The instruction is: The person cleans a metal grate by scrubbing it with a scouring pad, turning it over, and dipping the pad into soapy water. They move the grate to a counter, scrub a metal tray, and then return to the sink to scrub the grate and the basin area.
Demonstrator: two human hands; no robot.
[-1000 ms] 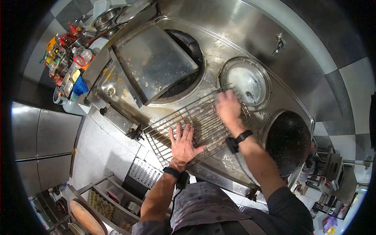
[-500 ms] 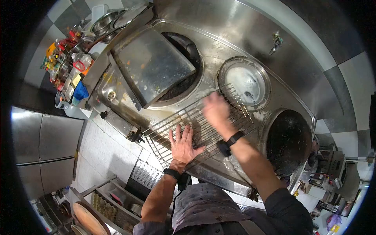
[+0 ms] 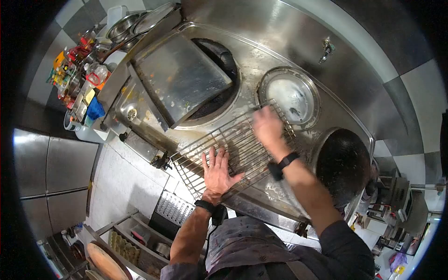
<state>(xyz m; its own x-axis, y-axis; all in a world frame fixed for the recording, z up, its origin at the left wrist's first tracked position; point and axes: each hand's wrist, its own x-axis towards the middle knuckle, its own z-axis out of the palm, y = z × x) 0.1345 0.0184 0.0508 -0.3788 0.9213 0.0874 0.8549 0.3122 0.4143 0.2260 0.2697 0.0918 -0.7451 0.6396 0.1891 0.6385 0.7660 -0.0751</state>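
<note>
A wire rack (image 3: 186,170) lies slanted across the front of the stainless steel counter. My left hand (image 3: 218,173) rests flat on the rack's near part, fingers spread over the bars. Above the rack's far right part is my right hand (image 3: 269,130), curled closed and blurred by motion. Whatever is under its fingers, if anything, is hidden. Beyond the right hand stands a round metal pan (image 3: 266,90) holding whitish, foamy liquid. A dark, round wok (image 3: 343,161) sits to the right of the rack.
A large rectangular metal tray (image 3: 184,77) lies tilted over a dark round pan at the left. A tap (image 3: 327,50) sticks out of the back wall. Bottles and bowls crowd the far left, and a drawer (image 3: 140,245) stands below.
My right hand has moved a little to the right over the rack. My left hand stays in place on the bars.
</note>
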